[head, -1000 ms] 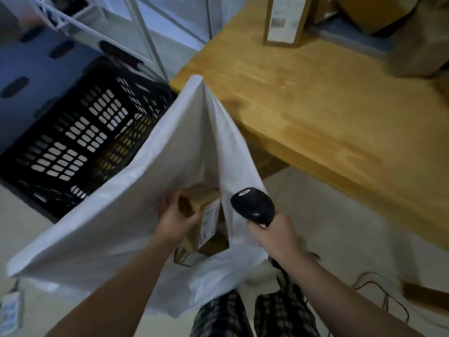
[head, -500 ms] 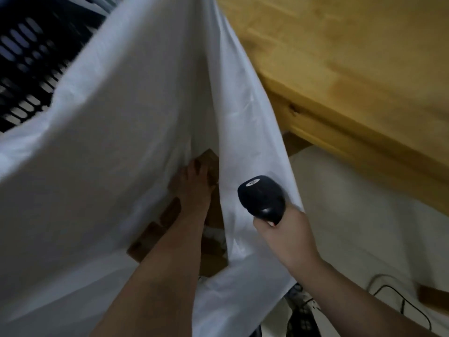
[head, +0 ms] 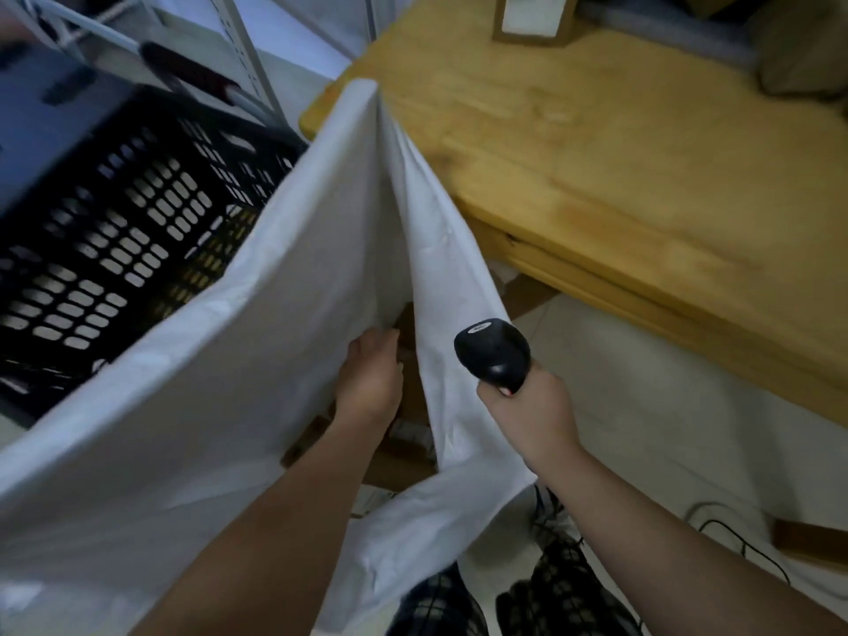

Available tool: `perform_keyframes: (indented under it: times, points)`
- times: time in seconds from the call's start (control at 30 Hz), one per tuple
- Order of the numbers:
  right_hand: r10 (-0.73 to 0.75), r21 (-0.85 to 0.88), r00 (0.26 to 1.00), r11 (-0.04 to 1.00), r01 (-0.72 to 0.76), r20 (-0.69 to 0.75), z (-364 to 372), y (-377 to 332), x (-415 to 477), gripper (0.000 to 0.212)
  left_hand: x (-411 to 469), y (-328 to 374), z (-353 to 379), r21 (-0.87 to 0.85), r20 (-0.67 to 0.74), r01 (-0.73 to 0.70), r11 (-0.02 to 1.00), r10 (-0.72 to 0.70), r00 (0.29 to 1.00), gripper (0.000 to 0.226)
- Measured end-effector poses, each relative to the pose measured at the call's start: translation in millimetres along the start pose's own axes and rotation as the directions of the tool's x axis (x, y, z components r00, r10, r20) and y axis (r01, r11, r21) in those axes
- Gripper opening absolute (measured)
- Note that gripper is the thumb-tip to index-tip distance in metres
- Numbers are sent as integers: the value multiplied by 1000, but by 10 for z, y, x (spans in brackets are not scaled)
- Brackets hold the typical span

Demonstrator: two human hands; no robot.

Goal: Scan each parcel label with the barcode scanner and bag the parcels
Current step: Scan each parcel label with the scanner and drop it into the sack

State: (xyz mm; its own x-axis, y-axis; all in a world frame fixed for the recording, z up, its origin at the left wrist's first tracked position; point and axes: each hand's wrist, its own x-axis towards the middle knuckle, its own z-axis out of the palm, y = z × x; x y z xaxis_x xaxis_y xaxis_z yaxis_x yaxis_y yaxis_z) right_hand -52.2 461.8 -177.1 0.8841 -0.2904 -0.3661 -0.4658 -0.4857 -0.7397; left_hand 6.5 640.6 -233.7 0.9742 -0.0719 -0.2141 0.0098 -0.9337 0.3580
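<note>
Left hand (head: 369, 383) is down inside the mouth of the big white bag (head: 220, 406), fingers curled loosely at the far fold, and whether they grip anything I cannot tell; a sliver of brown parcel (head: 406, 321) peeks out just beyond the fingertips. More cardboard (head: 399, 465) shows lower in the opening, under the wrist, so parcels are sitting in the bag. Right hand (head: 527, 406) is clamped on the black barcode scanner (head: 493, 353), just outside the bag's right-hand panel, which looks pinned between that hand and the opening, though the contact itself is hidden.

This reads as the bagging half of the job. To do it well, seat the parcel low and flat against the ones below, not wedged in the narrow far corner where the two panels meet. Let go only once it rests on something. Draw the left hand out straight up the gap, so the thin film does not snag or drag shut. The right hand has two duties: keep the mouth spread, and keep the scanner clear of the plastic.

On the tabletop (head: 596, 185) at the far edge stands another labelled box (head: 532, 16), well apart from the bag, likely the next to scan. The black crate (head: 114, 231) sits behind the bag on the left. Cables (head: 734, 539) trail on the floor by the person's legs, so mind the feet
</note>
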Motion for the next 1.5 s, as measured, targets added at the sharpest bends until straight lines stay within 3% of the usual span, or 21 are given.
perform_keyframes:
  times: [0.2, 0.43, 0.8, 1.03, 1.23, 1.37, 1.5]
  points:
    - [37, 78, 996, 996, -31, -76, -598, -271, -105, 35, -243, 727, -727, 15, -83, -210, 978, 210, 974, 45]
    - [25, 82, 958, 997, -1, -287, -1702, -312, 34, 46, -3, 1780, -1229, 59, -97, -390, 919, 394, 914, 50]
    - [132, 222, 845, 975, -17, -518, -3706, 50, 443, 15, 512, 4127, -1210, 48, 10, -622, 781, 623, 783, 54]
    - [313, 435, 791, 898, -66, -526, -4592, 507, 693, 13, 680, 5267, -842, -33, 130, -634, 773, 632, 764, 59]
    - [435, 593, 736, 803, -57, -519, -4893, 836, 861, 8, 815, 6092, -494, 72, 250, -680, 730, 647, 721, 76]
    - [459, 646, 729, 763, -32, -507, -4910, 941, 956, 9, 956, 6376, -346, 165, 399, -693, 701, 596, 697, 88]
    - [443, 654, 741, 757, -7, -504, -4898, 956, 937, 12, 1013, 6289, -435, 77, 506, -681, 728, 560, 656, 105]
